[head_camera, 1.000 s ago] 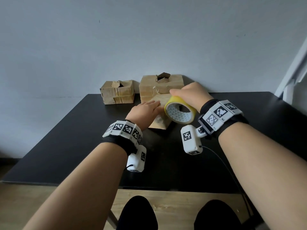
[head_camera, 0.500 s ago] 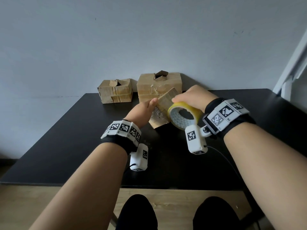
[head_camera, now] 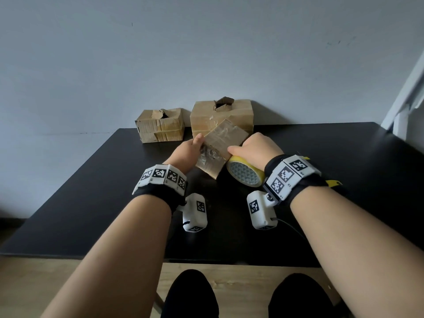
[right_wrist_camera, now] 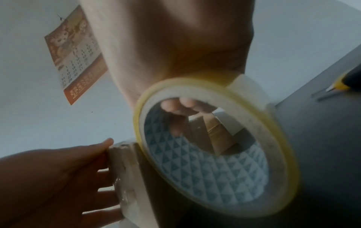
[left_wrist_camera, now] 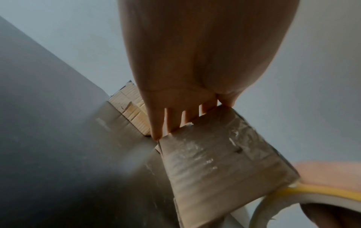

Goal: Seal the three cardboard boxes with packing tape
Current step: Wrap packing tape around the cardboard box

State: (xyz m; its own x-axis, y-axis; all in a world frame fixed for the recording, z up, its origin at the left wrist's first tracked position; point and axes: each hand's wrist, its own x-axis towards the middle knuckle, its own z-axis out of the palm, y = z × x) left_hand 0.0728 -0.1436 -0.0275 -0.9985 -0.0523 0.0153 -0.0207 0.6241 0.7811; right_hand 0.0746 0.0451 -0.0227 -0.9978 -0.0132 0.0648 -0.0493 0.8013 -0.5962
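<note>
A small flat cardboard box point(head_camera: 223, 143) with shiny clear tape on its face is held tilted above the black table point(head_camera: 91, 203). My left hand point(head_camera: 195, 145) grips its left edge, thumb on top and fingers point(left_wrist_camera: 171, 121) behind the box point(left_wrist_camera: 215, 157). My right hand point(head_camera: 249, 148) grips a yellow-edged tape roll point(head_camera: 246, 176) pressed against the box's right edge; its fingers curl through the roll point(right_wrist_camera: 210, 154). Two more cardboard boxes stand at the back by the wall: a small one point(head_camera: 160, 128) and a larger one point(head_camera: 241, 113), each with a torn flap on top.
A yellow and black utility knife point(right_wrist_camera: 341, 83) lies on the table to the right, partly behind my right wrist point(head_camera: 332, 182). A calendar point(right_wrist_camera: 74, 54) hangs on the wall. The table's front edge is near my knees.
The small box has come up from lying flat on the table and now stands tilted between both hands. The tape roll has moved from above the box down to its right side.
</note>
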